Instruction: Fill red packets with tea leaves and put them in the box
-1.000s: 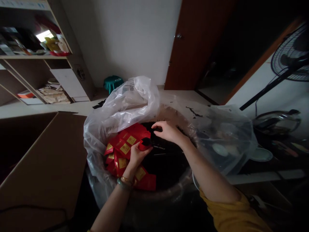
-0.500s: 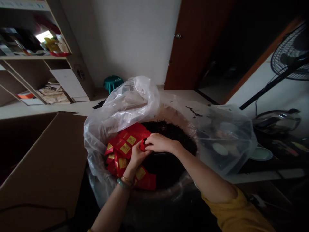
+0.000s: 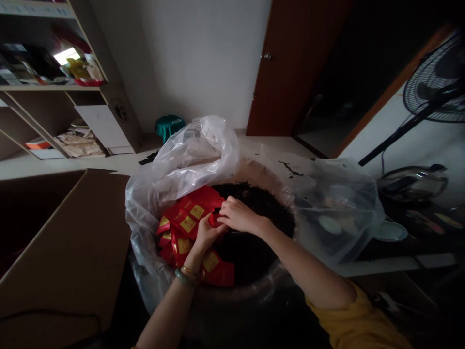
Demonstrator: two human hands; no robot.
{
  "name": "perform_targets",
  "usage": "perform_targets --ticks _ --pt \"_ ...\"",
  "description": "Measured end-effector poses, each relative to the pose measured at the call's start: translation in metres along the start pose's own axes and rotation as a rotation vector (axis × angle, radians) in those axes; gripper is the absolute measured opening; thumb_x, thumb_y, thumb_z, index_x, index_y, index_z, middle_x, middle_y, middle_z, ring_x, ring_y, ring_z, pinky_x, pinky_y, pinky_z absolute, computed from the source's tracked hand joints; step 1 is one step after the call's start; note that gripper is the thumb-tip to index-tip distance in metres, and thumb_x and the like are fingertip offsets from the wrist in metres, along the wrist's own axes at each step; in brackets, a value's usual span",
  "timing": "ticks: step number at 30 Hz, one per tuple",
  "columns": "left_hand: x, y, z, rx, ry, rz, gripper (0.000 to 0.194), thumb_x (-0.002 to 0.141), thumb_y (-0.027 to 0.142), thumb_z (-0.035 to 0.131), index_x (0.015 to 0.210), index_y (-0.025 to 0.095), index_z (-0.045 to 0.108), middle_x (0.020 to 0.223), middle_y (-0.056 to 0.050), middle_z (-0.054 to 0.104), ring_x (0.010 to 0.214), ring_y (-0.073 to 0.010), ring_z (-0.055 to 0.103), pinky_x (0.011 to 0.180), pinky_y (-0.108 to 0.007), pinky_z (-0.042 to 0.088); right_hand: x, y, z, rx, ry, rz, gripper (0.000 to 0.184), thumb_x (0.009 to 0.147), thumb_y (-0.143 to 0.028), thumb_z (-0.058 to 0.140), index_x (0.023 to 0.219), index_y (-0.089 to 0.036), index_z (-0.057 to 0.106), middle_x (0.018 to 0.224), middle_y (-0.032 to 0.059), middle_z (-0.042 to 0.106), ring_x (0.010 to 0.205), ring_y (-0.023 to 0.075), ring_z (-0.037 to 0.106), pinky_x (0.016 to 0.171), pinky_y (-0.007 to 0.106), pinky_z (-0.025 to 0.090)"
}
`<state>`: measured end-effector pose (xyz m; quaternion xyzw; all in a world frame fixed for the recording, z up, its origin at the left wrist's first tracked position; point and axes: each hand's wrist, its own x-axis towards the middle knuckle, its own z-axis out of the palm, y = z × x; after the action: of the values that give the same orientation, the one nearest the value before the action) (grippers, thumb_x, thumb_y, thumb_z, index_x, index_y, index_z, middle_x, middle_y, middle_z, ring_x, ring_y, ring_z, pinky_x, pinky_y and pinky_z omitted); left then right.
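Observation:
A large tub lined with a clear plastic bag (image 3: 189,155) holds dark loose material (image 3: 261,203) and a pile of red packets with gold labels (image 3: 185,225). My left hand (image 3: 205,235) is closed round one small red packet (image 3: 214,221) above the pile. My right hand (image 3: 238,215) meets it from the right, fingers pinched on the top of that same packet. A bracelet sits on my left wrist.
A brown cardboard box (image 3: 61,242) stands open at the left. Shelves with papers (image 3: 78,143) line the far left wall. A brown door (image 3: 290,63) is behind, a standing fan (image 3: 432,82) and a kettle (image 3: 414,182) at the right.
My right hand came back from the dark material at the far side and closed on the red packet held by my left hand.

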<state>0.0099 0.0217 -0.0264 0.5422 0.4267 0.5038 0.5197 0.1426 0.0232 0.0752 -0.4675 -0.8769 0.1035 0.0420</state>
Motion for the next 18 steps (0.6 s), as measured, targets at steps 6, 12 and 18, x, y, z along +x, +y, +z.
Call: perform_targets --ticks 6,12,18 --pt "0.000 -0.004 -0.002 -0.018 -0.006 -0.019 0.033 0.055 0.035 0.079 0.070 0.013 0.060 0.062 -0.001 0.063 0.057 -0.0109 0.054 0.054 -0.021 0.043 0.006 -0.005 0.002 0.052 0.073 0.075 0.025 0.089 -0.036 0.057 0.087 -0.014 0.069 0.086 0.0091 0.068 0.086 0.0184 0.056 0.084 0.030 0.034" --pt "0.000 0.003 -0.002 -0.027 0.009 -0.078 0.041 0.053 0.045 0.080 0.072 0.013 0.063 0.064 0.000 0.063 0.058 -0.0110 0.053 0.055 -0.021 0.042 0.012 -0.001 0.010 0.076 0.107 0.111 0.029 0.092 -0.032 0.052 0.075 -0.016 0.070 0.080 0.0066 0.070 0.084 0.0171 0.054 0.081 0.029 0.031" --pt "-0.001 0.008 -0.007 -0.172 0.001 -0.139 0.047 0.065 0.056 0.070 0.077 0.012 0.067 0.072 -0.003 0.067 0.064 -0.0118 0.056 0.058 -0.021 0.044 0.017 0.011 0.019 0.189 0.223 0.112 0.025 0.090 -0.030 0.056 0.076 -0.017 0.071 0.073 0.0039 0.068 0.074 0.0140 0.053 0.075 0.025 0.034"
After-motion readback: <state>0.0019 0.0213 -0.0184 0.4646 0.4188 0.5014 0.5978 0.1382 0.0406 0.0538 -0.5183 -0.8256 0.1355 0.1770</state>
